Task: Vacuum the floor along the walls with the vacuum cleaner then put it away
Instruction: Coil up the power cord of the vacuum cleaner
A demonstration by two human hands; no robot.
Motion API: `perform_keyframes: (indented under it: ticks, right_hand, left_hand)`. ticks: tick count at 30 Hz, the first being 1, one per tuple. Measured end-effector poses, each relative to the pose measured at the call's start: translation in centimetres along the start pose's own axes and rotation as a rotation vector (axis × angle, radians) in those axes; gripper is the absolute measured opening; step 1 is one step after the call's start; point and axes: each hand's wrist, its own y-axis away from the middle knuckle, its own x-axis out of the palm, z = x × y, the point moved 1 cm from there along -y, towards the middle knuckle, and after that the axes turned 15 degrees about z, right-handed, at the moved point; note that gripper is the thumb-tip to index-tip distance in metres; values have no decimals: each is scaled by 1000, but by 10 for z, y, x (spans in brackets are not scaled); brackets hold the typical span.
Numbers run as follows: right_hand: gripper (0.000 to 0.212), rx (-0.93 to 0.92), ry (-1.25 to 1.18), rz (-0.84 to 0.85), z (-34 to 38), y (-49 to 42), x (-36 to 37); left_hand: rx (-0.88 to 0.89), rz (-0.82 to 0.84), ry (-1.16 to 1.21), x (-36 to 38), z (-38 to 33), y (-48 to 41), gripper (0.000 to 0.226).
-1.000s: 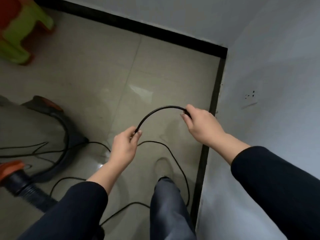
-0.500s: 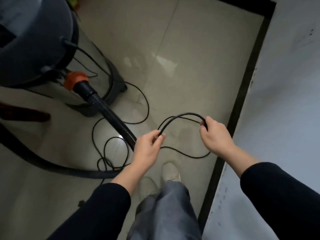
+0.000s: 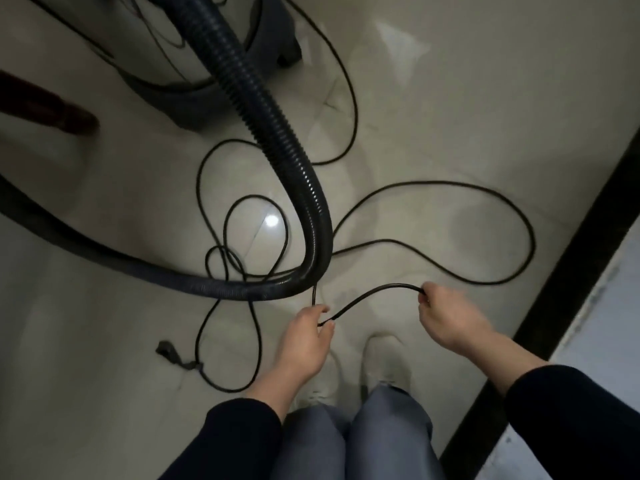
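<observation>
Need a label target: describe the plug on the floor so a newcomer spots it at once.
Start at the thick ribbed hose that bends across the pale floor. Below its bend, thin cord lies in loops; follow the lowest loop to the left of the left hand. The plug is the small dark block at the cord's end, thicker than the line itself.

The ribbed hose [image 3: 277,133] looks like dark plastic with a dull sheen on its ridges. The thin cord [image 3: 429,183] looping to its right is smooth, black and rubbery. Under the hose the pale floor [image 3: 450,116] tiles are glossy, while behind it the vacuum cleaner [image 3: 149,36] drum shines like metal above a matt grey plastic base [image 3: 173,98]; the skirting [image 3: 585,261] far right of the hose is glossy black.
</observation>
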Motion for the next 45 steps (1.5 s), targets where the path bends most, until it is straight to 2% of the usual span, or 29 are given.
perform_keyframes:
  ticks: [4, 7, 12, 16, 18, 20, 22, 26, 30, 33, 36, 40, 42, 45]
  right_hand:
    - [20, 36, -86, 1, -2, -34, 32]
    - [17, 33, -114, 8, 5, -57, 48]
    - [15, 13, -95, -38, 16, -96, 66]
    - [16, 9, -66, -69, 11, -112, 74]
    - [17, 13, -87, -80, 7, -113, 76]
    - [16, 11, -98, -80, 4, -112, 79]
    - [17, 10, -116, -82, 3, -110, 81]
    - [19, 23, -117, -128, 3, -107, 76]
    - [19, 4, 58, -177, 7, -107, 68]
    - [23, -92, 182, -207, 17, -109, 67]
    - [38, -239, 242, -195, 31, -113, 72]
    - [73, -407, 328, -105, 53, -117, 90]
    - [72, -440, 420, -54, 62, -121, 101]
    - [56, -426, 558, 39, 64, -129, 111]
  left_hand:
    - [-183, -117, -52, 11, 49, -27, 57]
    - [-334, -155, -103, 9, 86, -45, 73]
    - [-282, -179, -185, 9, 136, -85, 92]
    - [-317, -382, -81, 18, 145, -110, 88]
    - [-338, -501, -37, 16, 144, -115, 79]
    - [-314, -560, -89, 10, 147, -115, 67]
    - [-260, -532, -190, 8, 150, -113, 55]
    - [-117, -369, -404, 23, 145, -104, 51]
    - [35, -207, -554, 31, 143, -106, 50]
    - [96, -193, -608, 32, 140, -110, 46]
    - [152, -210, -627, 29, 134, -113, 39]
    - [179, -99, -483, 28, 129, -110, 31]
    - [152, -40, -480, 31, 129, -107, 41]
    - [64, -53, -643, 31, 138, -105, 60]
